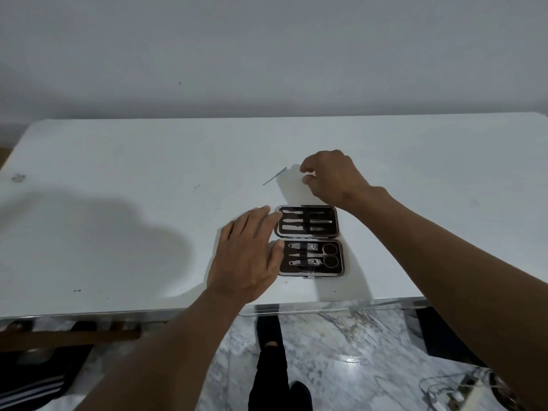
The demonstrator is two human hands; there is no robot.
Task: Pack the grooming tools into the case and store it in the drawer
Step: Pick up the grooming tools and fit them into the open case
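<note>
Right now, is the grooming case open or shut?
Open. The case lies flat on the table, both halves spread, tools strapped inside. One thin tool lies outside it.

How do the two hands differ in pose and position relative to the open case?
The left hand lies flat, fingers spread, at the left edge of the case. The right hand is beyond the case, fingers curled, near a thin loose tool on the table. Both hold nothing.

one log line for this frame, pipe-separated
case: open on table | thin tool: loose beyond case | right hand: near tool, no contact | left hand: at case's left edge | drawer: unseen
</note>
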